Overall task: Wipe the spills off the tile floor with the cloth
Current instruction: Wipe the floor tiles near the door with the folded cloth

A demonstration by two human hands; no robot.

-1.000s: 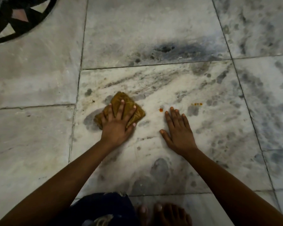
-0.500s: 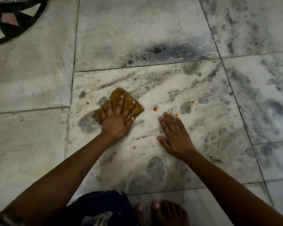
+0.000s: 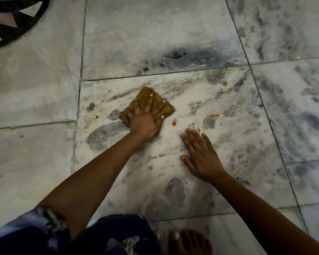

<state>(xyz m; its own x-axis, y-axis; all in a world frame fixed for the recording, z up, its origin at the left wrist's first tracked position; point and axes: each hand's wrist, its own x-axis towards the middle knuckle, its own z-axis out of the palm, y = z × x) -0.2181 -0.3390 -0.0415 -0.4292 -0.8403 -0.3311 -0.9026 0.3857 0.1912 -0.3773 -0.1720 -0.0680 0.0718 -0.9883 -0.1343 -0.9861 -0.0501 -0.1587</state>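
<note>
Both palms are down on the tile floor (image 3: 44, 92). My left hand (image 3: 145, 122) presses flat on the folded brown cloth (image 3: 166, 108), fingers spread straight across it, on the veined marble tile ahead of my bare foot (image 3: 190, 242). My right hand (image 3: 201, 155) lies open and flat on bare tile, holding nothing. One orange drop (image 3: 174, 124) sits just right of the cloth, with a row of smaller orange drops (image 3: 213, 115) farther right.

Views: one, on my head | Facing: forward, steeply down | Range: close over tile floor (image 3: 173, 34), my forearms rising from the frame's lower edge
</note>
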